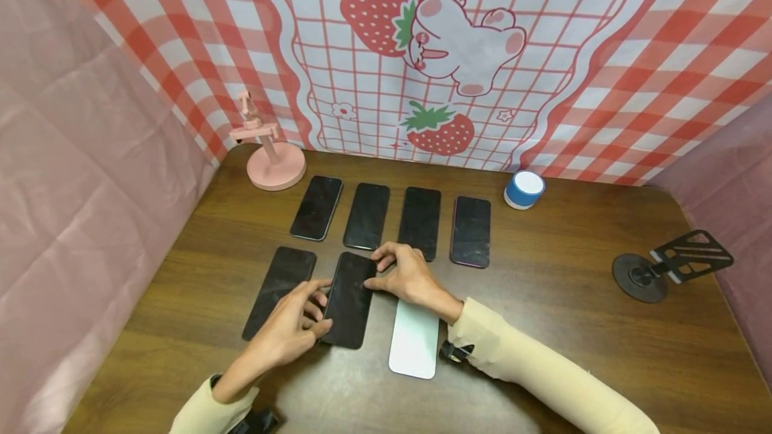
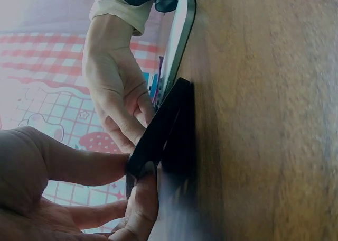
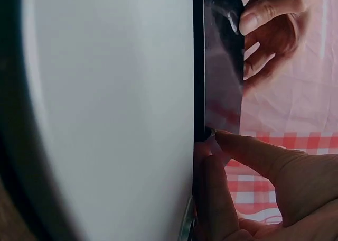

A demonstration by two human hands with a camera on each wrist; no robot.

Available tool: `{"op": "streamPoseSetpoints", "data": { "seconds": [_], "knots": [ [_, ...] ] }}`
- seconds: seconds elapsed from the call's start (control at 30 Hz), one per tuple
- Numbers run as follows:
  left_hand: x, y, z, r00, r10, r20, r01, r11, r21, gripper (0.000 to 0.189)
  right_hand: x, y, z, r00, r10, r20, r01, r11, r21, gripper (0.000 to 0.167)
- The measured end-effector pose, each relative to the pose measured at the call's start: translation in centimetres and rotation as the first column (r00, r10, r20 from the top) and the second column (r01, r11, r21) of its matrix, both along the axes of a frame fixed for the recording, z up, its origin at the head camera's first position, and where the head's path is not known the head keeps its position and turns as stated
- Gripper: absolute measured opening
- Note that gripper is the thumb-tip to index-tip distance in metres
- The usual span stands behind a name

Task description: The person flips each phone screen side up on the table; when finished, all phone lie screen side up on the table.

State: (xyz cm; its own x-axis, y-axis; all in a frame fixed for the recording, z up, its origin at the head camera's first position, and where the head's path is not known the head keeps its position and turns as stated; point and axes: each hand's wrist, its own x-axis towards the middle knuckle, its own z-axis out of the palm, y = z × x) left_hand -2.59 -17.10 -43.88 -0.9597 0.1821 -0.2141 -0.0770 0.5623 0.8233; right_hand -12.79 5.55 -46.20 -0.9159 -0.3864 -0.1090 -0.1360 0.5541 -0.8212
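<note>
A black smartphone [image 1: 350, 300] is tilted at the front middle of the table, its left edge lifted off the wood in the left wrist view. My left hand [image 1: 294, 327] pinches that raised edge, thumb on the screen side and fingers beneath. From the other side, my right hand [image 1: 410, 278] grips the same phone near its upper right corner, the thumb [image 3: 248, 148] lying against the screen's edge. Just left lies another black phone [image 1: 280, 290], partly behind my left hand. Under my right wrist is a phone with a pale, whitish face [image 1: 415, 343].
Behind the hands is a row of dark phones, from the leftmost phone [image 1: 316, 208] to the rightmost phone [image 1: 471, 232]. A pink phone stand [image 1: 276, 166] is at back left. A blue-and-white cylinder [image 1: 524, 190] stands at back right, a black folding stand [image 1: 642, 278] at far right.
</note>
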Motion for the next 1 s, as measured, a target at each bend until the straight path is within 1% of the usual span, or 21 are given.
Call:
{"op": "streamPoseSetpoints", "data": {
  "seconds": [0.1, 0.23, 0.33, 0.5, 0.73, 1.0],
  "knots": [
    [0.1, 0.0, -0.1, 1.000, 0.000, -0.009, -0.001, 1.000, -0.024, 0.062, 0.1, -0.1, 0.1, 1.000, -0.006, 0.006, 0.006, 1.000, 0.007, 0.039],
    [0.1, 0.1, -0.3, 1.000, 0.008, 0.000, -0.008, 0.998, -0.058, 0.064, 0.1, -0.2, 0.0, 1.000, -0.001, 0.014, 0.001, 1.000, 0.004, 0.038],
    [0.0, 0.2, -0.3, 1.000, 0.005, 0.014, -0.004, 0.996, -0.085, 0.065, 0.2, -0.2, -0.1, 1.000, 0.005, 0.012, -0.005, 1.000, 0.006, 0.038],
    [-0.3, 0.5, -0.4, 1.000, -0.007, 0.014, 0.009, 0.991, -0.136, 0.064, 0.2, -0.1, -0.1, 1.000, 0.001, 0.012, -0.002, 1.000, 0.016, 0.038],
    [-0.4, 0.9, -0.4, 0.998, -0.030, -0.048, 0.019, 0.979, -0.205, 0.064, 0.3, -0.1, -0.1, 1.000, -0.009, 0.015, 0.008, 1.000, 0.020, 0.039],
    [-0.3, 1.2, -0.3, 0.993, -0.037, -0.113, 0.002, 0.956, -0.295, 0.066, 0.4, -0.2, 0.0, 0.999, -0.023, 0.024, 0.023, 1.000, -0.003, 0.040]
  ]
}}
